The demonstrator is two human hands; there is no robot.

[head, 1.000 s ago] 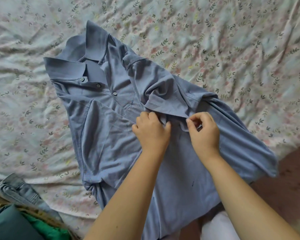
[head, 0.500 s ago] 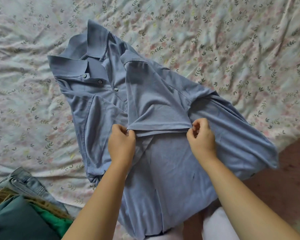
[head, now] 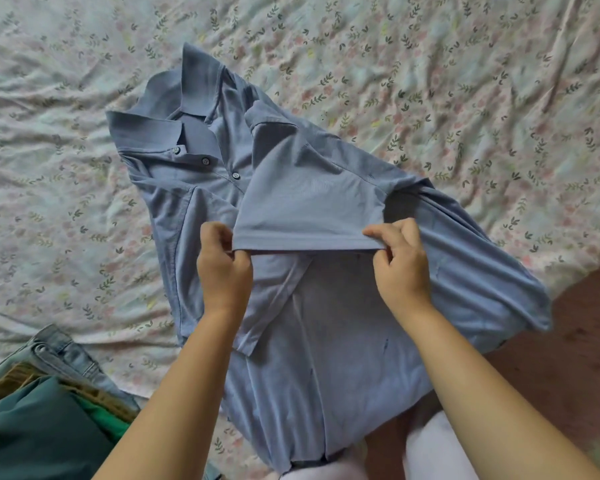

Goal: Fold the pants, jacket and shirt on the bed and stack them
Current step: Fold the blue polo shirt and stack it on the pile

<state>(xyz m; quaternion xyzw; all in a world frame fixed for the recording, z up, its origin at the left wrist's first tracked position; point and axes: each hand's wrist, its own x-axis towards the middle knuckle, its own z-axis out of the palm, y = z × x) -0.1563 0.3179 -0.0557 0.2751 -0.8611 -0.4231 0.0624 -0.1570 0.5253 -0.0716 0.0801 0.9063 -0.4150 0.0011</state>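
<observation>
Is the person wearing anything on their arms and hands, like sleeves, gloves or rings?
No. The left forearm and the right forearm are bare all the way to the picture's edge; no sleeve shows. The left hand and the right hand wear no gloves, and no ring, watch or bracelet can be seen.

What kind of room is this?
Most likely a bedroom. A rumpled flowery sheet covers what looks like a bed, a blue shirt is spread on it for folding, and folded clothes sit piled at its near corner.
</observation>
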